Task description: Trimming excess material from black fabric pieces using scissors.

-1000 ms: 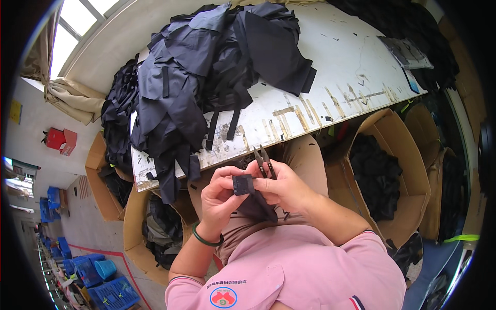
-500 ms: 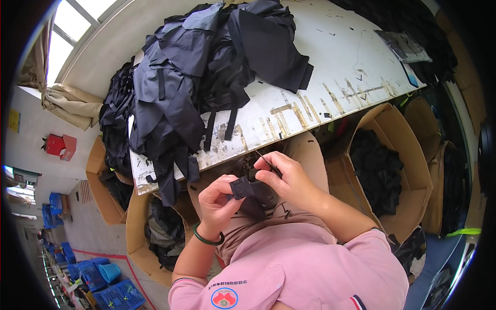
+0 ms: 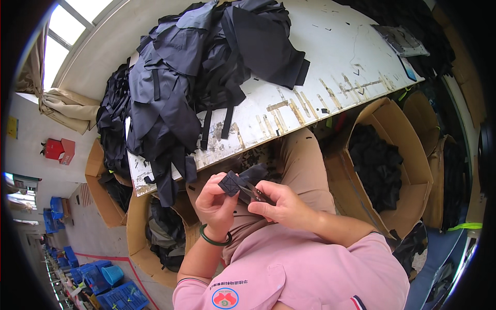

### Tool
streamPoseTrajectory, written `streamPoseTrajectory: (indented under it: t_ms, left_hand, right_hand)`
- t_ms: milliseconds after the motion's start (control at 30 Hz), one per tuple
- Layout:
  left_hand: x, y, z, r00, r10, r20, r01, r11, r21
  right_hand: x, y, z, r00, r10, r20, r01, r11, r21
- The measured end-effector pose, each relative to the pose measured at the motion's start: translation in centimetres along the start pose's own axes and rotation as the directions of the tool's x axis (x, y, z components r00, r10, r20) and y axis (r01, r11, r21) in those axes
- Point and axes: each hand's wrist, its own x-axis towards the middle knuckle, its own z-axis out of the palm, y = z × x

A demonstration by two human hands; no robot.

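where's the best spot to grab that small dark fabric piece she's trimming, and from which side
Grip the small dark fabric piece by its left edge, coming from the person's left, as the left hand does. The right hand works small snips at its right side, so a left-side pinch likely keeps fingers away from the blades.

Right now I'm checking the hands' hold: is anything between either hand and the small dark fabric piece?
Nothing visible: the left hand pinches the dark fabric piece directly, and the right hand meets it holding small snips.
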Motion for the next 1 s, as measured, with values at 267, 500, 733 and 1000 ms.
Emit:
streamPoseTrajectory:
  t_ms: [267, 500, 733, 1000]
  left_hand:
    - [-0.42, -0.39, 0.20, 0.999, 0.037, 0.009, -0.037, 0.998, 0.051]
    - [-0.36, -0.58, 0.09, 0.994, 0.089, 0.058, -0.095, 0.990, 0.107]
    - [-0.04, -0.56, -0.11, 0.993, 0.101, 0.064, -0.107, 0.988, 0.115]
    - [0.20, -0.72, -0.41, 0.973, 0.165, 0.162, -0.189, 0.971, 0.147]
  right_hand:
    - [0.47, -0.06, 0.60, 0.938, -0.333, -0.093, 0.265, 0.866, -0.424]
    - [0.60, 0.36, 0.27, 0.937, -0.335, -0.102, 0.257, 0.856, -0.448]
    - [0.32, 0.01, 0.09, 0.967, -0.238, -0.093, 0.190, 0.913, -0.362]
    - [0.54, 0.00, 0.15, 0.958, -0.277, -0.077, 0.223, 0.886, -0.407]
